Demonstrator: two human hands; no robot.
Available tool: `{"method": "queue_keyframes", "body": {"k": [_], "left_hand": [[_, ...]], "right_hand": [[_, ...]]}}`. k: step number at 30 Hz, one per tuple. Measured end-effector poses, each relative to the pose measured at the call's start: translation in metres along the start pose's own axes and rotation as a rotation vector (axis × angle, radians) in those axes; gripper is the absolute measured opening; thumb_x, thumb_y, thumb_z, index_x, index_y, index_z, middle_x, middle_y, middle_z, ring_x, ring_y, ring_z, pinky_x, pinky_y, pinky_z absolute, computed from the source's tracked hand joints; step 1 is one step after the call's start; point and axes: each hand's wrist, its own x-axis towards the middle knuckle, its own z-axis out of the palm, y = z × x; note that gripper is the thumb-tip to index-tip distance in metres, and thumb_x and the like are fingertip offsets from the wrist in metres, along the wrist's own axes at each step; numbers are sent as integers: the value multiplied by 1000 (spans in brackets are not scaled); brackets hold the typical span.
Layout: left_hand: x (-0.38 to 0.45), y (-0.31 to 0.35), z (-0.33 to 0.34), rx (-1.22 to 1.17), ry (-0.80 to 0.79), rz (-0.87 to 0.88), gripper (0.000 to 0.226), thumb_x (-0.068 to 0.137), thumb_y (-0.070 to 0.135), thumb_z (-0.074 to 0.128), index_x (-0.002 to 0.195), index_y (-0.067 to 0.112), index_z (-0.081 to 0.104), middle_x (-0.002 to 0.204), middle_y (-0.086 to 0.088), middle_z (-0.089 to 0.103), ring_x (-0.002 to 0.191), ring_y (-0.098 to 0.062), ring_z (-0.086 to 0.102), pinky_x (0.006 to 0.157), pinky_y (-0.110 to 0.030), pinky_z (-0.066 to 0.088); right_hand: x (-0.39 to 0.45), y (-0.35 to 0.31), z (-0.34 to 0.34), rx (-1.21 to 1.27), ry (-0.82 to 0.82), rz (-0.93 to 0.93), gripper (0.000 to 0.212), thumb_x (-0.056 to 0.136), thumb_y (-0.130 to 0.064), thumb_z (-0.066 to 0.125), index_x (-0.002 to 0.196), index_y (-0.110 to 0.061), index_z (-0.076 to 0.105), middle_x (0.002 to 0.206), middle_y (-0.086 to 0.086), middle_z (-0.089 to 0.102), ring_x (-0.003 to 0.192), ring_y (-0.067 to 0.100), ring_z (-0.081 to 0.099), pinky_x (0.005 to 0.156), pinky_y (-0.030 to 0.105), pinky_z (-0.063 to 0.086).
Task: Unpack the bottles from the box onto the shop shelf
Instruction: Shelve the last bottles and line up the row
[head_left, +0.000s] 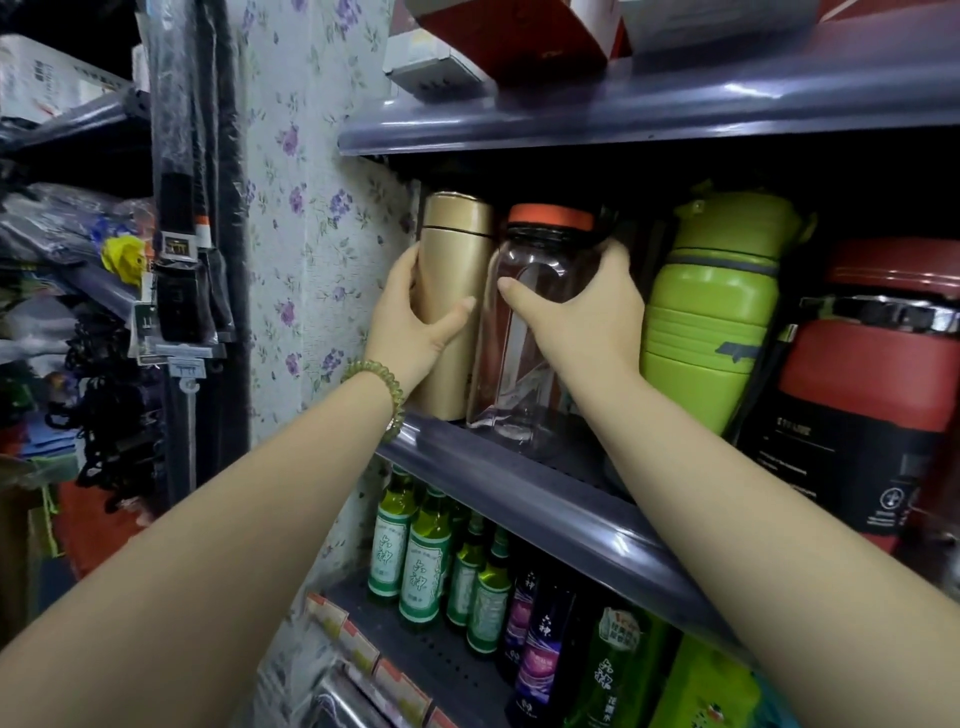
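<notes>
A gold metal flask (457, 249) stands upright at the far left of the middle shelf (524, 493), against the flowered wall. My left hand (415, 327), with a green bead bracelet on the wrist, is wrapped around the flask's lower half. Beside it on the right stands a clear plastic bottle (535, 322) with an orange and black lid. My right hand (582, 317) grips that clear bottle from its right side, thumb across the front. Both bottles rest on the shelf and touch each other. No box is in view.
A lime-green flask (711, 312) and a red and black jug (872, 395) fill the shelf to the right. Green and dark glass bottles (431, 561) crowd the shelf below. Boxes sit on the shelf above (623, 109). Hanging packaged goods (176, 270) line the left.
</notes>
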Motion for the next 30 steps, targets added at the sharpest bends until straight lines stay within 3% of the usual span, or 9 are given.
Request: {"method": "queue_keyframes", "body": {"k": [6,10,14,19,24,28,30], "left_hand": [[-4,-3,0,43,-23,7,84,76,53,70,146,31,29,145,12,46,132,-5,44,112,-41,37],[-8,-2,0,60,-28,-5,86,77,52,69,147,30,26,147,11,43,133,-4,42,113,-38,35],[-23,-15,1,19,-24,-102,88,72,56,69,144,30,28,146,8,43,132,-6,43,112,-40,37],[-25,-18,-2,-61,-43,-171,91,66,57,72,144,29,32,145,6,45,132,-9,44,111,-42,39],[-22,-12,-4,62,-18,-171,82,75,42,76,139,28,28,142,7,38,126,-5,38,107,-27,32],[-21,-5,6,278,204,-55,85,61,46,82,125,21,32,128,-1,39,117,-15,41,105,-39,40],[-19,-6,3,271,122,-101,91,61,51,79,131,21,30,134,-3,36,121,-16,39,107,-41,39]], "right_hand": [[-10,6,0,12,-81,49,91,72,-46,76,145,-23,28,136,11,48,125,25,46,87,23,32],[-22,10,5,40,-141,84,107,74,-43,76,151,-14,7,151,13,32,137,26,36,104,32,33],[-20,15,4,16,-164,96,107,75,-41,76,150,-10,7,155,10,27,141,25,32,108,32,32],[-21,21,4,42,-154,74,105,72,-41,79,149,-10,15,150,8,37,135,23,40,103,31,37],[-21,20,1,16,-157,77,106,73,-41,78,150,-11,12,152,6,33,138,22,35,103,30,34],[-24,15,0,-42,-133,66,106,73,-41,78,149,-8,12,151,9,33,138,24,35,104,31,34],[-23,13,1,-73,-127,80,108,72,-41,79,149,-8,12,150,12,33,137,26,36,104,33,35]]}}
